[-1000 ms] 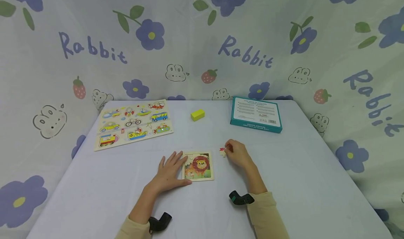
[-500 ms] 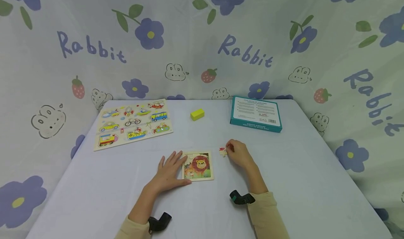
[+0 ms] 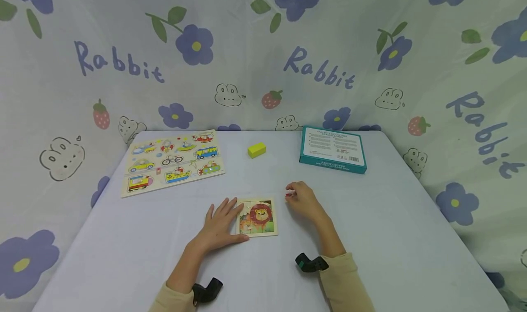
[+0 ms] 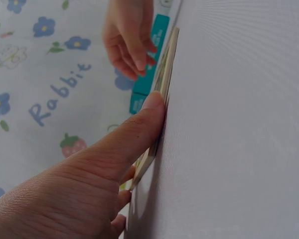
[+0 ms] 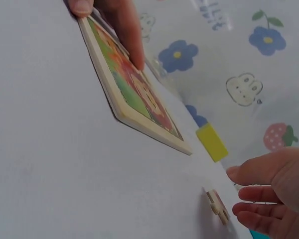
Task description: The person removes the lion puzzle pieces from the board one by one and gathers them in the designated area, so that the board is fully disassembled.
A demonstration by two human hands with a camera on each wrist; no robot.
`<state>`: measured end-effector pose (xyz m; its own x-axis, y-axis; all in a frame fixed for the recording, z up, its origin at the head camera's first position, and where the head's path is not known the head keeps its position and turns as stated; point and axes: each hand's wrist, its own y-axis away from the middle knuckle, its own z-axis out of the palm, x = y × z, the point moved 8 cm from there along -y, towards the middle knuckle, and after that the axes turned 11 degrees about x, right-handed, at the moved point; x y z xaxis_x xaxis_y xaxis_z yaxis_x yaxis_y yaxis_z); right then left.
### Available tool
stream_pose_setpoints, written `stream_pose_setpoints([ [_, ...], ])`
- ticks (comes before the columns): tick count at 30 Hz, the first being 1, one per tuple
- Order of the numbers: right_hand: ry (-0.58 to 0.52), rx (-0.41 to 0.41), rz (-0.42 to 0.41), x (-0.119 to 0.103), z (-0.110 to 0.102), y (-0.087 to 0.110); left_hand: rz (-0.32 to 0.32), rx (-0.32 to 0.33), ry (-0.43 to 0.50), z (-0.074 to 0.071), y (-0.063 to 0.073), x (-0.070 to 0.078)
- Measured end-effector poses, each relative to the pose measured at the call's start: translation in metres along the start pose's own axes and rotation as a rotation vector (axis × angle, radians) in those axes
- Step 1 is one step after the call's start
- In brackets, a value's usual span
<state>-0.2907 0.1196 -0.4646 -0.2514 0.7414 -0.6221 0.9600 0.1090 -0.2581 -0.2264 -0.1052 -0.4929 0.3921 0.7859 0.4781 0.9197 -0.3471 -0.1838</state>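
A small square wooden lion puzzle (image 3: 261, 215) lies flat on the white table, with a pale patch at its upper left. My left hand (image 3: 220, 225) rests on its left side, fingers spread; the thumb touches the near edge. Right of the puzzle, my right hand (image 3: 304, 202) hovers with bent fingers over a loose jigsaw piece (image 5: 218, 205). In the right wrist view, thumb and fingers stand apart and the piece lies on the cloth just beyond the fingertips. From the head view the hand mostly hides that piece, leaving a bit of red showing.
A vehicle peg puzzle board (image 3: 173, 162) lies at the back left. Behind the lion puzzle sits a yellow block (image 3: 257, 150). A teal box (image 3: 332, 149) is at the back right. A printed curtain (image 3: 247, 51) hangs along the table's far edge.
My right hand has shifted slightly left, now over the loose piece rather than at its right side. The left hand and the lion puzzle stay put.
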Motion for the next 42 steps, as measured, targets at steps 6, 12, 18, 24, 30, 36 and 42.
stream_pose_setpoints([
  [6,-0.001,-0.067,-0.008,-0.013,0.011,0.004,-0.003,-0.005,-0.009,0.0,0.0,-0.001],
  [12,0.042,-0.103,-0.126,-0.039,0.02,0.011,0.001,-0.004,-0.013,0.0,0.0,-0.001],
  [18,0.104,-0.175,-0.224,-0.058,0.038,0.018,0.011,0.004,-0.022,-0.001,0.0,0.0],
  [24,0.129,-0.195,-0.292,-0.065,0.049,0.025,0.005,-0.002,-0.014,-0.002,0.001,0.0],
  [30,0.167,-0.159,-0.345,-0.068,0.052,0.026,0.006,-0.009,-0.013,-0.002,0.0,0.001],
  [36,0.172,-0.161,-0.313,-0.067,0.055,0.024,0.01,-0.006,-0.019,-0.002,-0.001,0.001],
  [42,0.166,-0.199,-0.244,-0.066,0.058,0.022,0.01,0.002,-0.018,-0.001,0.0,0.0],
])
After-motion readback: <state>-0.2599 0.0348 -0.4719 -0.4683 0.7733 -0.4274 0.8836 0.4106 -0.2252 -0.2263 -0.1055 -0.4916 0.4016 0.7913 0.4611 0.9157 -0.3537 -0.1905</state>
